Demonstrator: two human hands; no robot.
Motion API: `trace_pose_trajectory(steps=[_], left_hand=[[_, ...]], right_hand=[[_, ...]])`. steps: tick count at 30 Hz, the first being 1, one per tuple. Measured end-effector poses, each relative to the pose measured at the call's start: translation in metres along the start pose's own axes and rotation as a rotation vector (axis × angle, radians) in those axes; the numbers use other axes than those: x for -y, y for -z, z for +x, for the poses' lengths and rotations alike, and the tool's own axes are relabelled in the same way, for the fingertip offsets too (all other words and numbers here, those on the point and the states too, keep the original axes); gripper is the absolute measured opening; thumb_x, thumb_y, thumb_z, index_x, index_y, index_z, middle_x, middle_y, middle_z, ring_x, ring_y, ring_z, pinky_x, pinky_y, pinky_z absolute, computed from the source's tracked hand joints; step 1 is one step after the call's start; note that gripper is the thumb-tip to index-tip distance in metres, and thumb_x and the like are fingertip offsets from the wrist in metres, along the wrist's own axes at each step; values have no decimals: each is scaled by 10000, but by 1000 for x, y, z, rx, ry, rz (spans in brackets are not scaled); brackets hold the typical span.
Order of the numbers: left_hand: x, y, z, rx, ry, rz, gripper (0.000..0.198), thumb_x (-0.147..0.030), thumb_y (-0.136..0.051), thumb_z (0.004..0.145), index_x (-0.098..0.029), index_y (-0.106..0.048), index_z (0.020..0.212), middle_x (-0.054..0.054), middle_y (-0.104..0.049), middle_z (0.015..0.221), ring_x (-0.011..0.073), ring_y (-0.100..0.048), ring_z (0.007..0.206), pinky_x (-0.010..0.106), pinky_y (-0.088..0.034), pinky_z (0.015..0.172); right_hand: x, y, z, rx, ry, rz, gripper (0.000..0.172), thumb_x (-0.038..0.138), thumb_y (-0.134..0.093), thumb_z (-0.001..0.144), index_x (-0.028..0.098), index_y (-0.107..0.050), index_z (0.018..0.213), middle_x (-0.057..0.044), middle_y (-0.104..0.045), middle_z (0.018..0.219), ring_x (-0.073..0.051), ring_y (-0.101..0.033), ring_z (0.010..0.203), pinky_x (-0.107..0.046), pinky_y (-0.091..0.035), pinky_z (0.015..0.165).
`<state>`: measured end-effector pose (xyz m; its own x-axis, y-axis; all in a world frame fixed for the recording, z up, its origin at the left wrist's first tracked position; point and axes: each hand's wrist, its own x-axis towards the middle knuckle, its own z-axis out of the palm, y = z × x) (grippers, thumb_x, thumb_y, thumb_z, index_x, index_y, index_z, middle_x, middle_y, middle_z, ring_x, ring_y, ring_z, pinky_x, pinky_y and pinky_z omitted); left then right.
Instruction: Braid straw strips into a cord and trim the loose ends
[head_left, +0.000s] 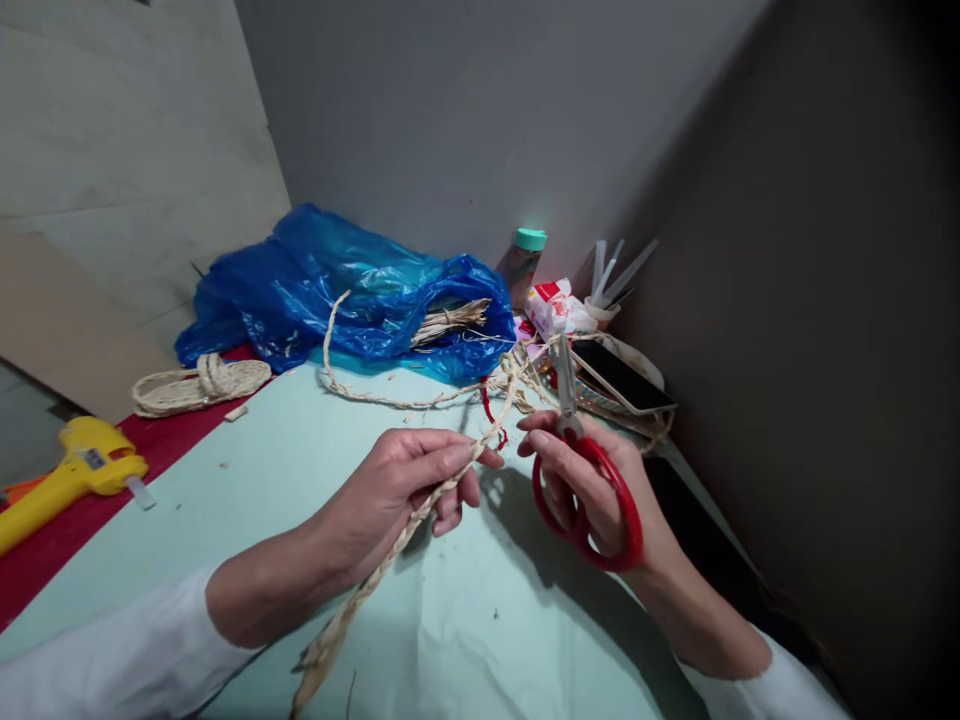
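My left hand is closed around a braided straw rope, pinching it between thumb and fingers just above the pale green sheet. The rope runs from the lower middle up past my fingers toward the clutter at the back. My right hand grips red-handled scissors, fingers through the loops, the metal blades pointing up and away beside the rope. The two hands are a few centimetres apart.
A blue plastic bag with straw bundles lies at the back. A coiled straw rope rests on red cloth at left, near a yellow glue gun. A phone, a green-capped bottle and glue sticks stand at the right wall.
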<state>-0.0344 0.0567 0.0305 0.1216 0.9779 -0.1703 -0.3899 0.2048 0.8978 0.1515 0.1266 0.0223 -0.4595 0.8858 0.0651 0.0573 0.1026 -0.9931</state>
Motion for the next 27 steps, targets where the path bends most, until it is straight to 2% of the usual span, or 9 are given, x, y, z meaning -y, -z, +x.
trace_pose_trajectory(steps=[6, 10, 13, 16, 20, 22, 24, 26, 27], left_hand=[[8, -4, 0, 157, 103, -76, 97, -268, -553, 918, -190, -543, 975, -8, -618, 586, 49, -438, 403, 140, -371, 405], [10, -8, -3, 262, 170, -30, 108, -288, -529, 932, -182, -508, 931, 10, -634, 625, 50, -484, 420, 134, -393, 406], [10, -13, -5, 182, 110, 137, 175, -298, -636, 863, -176, -524, 918, 25, -663, 719, 95, -582, 490, 173, -459, 414], [10, -19, -7, -16, -41, 314, 248, -243, -741, 758, -184, -542, 892, -43, -604, 636, 111, -598, 472, 199, -489, 418], [14, -18, -10, -192, -280, 686, 84, -200, -668, 821, -173, -589, 830, -53, -590, 572, 94, -610, 477, 187, -494, 494], [17, -15, -11, -204, -394, 896, 24, -187, -617, 859, -166, -626, 866, -31, -631, 608, 92, -624, 507, 192, -491, 535], [20, -13, -11, -188, -508, 1055, 82, -174, -576, 883, -154, -651, 909, -3, -668, 658, 105, -642, 551, 211, -496, 584], [20, -12, -10, -156, -541, 1101, 127, -170, -538, 900, -143, -657, 932, 19, -693, 697, 117, -651, 579, 229, -506, 619], [19, -13, -10, -135, -504, 1067, 142, -173, -518, 910, -143, -654, 937, 24, -700, 714, 119, -654, 584, 232, -513, 625]], right_hand=[[2, -3, 2, 177, -173, 300, 289, 438, -638, 842, 166, -589, 926, 81, -456, 439, -71, -388, 327, -174, -308, 330], [7, -2, -2, 260, -153, 356, 231, 362, -641, 857, 166, -597, 970, 86, -461, 442, -60, -387, 327, -163, -306, 343], [9, 2, -4, 280, -75, 350, 201, 340, -638, 862, 168, -568, 784, 76, -462, 431, -56, -391, 326, -162, -315, 342], [8, 5, -2, 184, -61, 333, 251, 337, -648, 854, 171, -532, 707, 71, -458, 437, -59, -403, 334, -164, -321, 331], [10, 4, -1, 102, -53, 277, 229, 357, -644, 853, 172, -556, 752, 67, -458, 446, -67, -409, 343, -174, -331, 333], [12, 3, -3, 79, -33, 230, 227, 368, -637, 858, 176, -561, 764, 66, -463, 446, -72, -420, 345, -180, -340, 341], [13, 1, -5, 49, -27, 179, 234, 380, -637, 858, 181, -557, 765, 62, -477, 457, -78, -434, 345, -187, -344, 341], [14, 0, -7, 25, -16, 141, 262, 394, -636, 857, 188, -534, 731, 58, -485, 468, -81, -443, 345, -193, -346, 338], [14, 0, -7, 17, 0, 127, 281, 402, -633, 859, 193, -518, 710, 57, -484, 472, -81, -444, 346, -194, -346, 337]])
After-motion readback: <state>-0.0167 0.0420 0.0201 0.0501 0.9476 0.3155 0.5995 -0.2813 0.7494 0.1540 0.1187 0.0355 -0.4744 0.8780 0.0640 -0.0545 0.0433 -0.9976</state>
